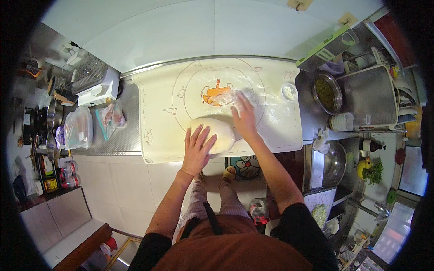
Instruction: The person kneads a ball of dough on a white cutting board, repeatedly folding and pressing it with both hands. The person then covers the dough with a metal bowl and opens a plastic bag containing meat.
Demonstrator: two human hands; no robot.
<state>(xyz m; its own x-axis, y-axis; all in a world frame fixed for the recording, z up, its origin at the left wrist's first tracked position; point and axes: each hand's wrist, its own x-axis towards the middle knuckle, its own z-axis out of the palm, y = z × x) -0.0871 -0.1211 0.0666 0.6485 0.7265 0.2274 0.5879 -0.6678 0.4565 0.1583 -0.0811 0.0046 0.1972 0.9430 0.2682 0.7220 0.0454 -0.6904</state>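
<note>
A large, pale, rounded lump of dough point(224, 134) lies near the front edge of a cream kneading mat point(156, 124). My left hand point(198, 145) rests on the dough's near left side, fingers spread and not wrapped round it. Just beyond the dough, my right hand point(244, 116) is laid on the mat with its fingers stretched out over white flour point(266, 101). The flour partly covers an orange cartoon print point(216, 95) at the mat's middle. At the mat's right edge stands a small white bowl point(289, 92) with white powder in it.
Right of the mat are a metal bowl of dark green food point(327, 93), a clear container point(342, 122) and a dish rack point(368, 95). A white appliance point(97, 88) and plastic bags point(78, 128) stand to the left. A green holder point(327, 49) hangs at the back right.
</note>
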